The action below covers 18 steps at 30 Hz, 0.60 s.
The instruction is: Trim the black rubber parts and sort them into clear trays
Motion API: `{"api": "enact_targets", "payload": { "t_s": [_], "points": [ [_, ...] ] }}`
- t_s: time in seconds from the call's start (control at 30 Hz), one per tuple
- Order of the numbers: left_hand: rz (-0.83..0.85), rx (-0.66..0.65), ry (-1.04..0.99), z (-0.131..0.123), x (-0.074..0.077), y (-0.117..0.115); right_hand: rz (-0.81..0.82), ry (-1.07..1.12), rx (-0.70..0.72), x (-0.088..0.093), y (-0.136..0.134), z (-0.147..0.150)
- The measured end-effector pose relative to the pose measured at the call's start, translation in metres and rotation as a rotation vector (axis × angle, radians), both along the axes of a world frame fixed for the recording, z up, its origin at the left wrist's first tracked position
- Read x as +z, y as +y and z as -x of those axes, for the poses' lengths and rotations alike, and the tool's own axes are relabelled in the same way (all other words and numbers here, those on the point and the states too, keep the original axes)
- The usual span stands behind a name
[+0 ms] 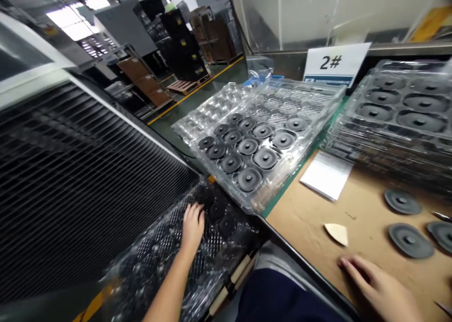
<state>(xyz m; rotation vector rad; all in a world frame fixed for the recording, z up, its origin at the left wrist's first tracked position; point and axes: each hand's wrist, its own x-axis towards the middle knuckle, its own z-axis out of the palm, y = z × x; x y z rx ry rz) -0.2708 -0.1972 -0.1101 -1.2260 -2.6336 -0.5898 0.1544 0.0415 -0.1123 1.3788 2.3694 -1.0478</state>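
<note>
My left hand [193,222] reaches down into a low clear plastic tray [165,246] at the lower left. Its fingers are together and bent, and their tips are lost against the dark background. Black round discs [226,225] lie in the tray just right of the hand. On the brown work surface rests my right hand [376,284], thumb and forefinger meeting at the tips; anything pinched there is too small to make out. A pale wedge-shaped piece [337,234] lies just beyond it. Grey round discs with a centre knob [410,240] sit farther right.
A clear tray [303,155], partly filled with discs, stands on the bench. Stacked trays [381,138] hold more discs at the right. White paper [326,175] and a "2#" sign [335,63] are nearby. A ribbed black panel [88,185] borders the left.
</note>
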Motion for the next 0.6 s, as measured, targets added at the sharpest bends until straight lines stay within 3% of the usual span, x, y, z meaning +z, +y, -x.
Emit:
{"api": "enact_targets", "payload": {
  "t_s": [0.1,0.17,0.27,0.33,0.4,0.5,0.6],
  "points": [
    [-0.037,-0.315,-0.021,-0.064,0.003,-0.002,-0.059,-0.081,0.092,0.015,0.005,0.015],
    [-0.067,-0.606,-0.065,-0.111,0.0,0.015,-0.074,-0.058,0.137,0.027,0.012,0.022],
    [-0.201,-1.024,-0.139,-0.174,-0.002,0.063,-0.081,0.015,0.252,0.055,0.032,0.024],
    [-0.284,-1.233,-0.21,-0.207,0.003,0.104,-0.126,0.023,0.321,0.085,0.053,0.017],
    [-0.33,-1.369,-0.282,-0.231,0.016,0.146,-0.247,-0.027,0.309,0.124,0.081,0.005],
    [-0.393,-1.478,-0.374,-0.253,0.046,0.201,-0.501,-0.178,0.171,0.187,0.131,-0.03],
    [-0.451,-1.518,-0.508,-0.267,0.069,0.23,-0.701,-0.376,-0.027,0.246,0.18,-0.093]
  ]
}}
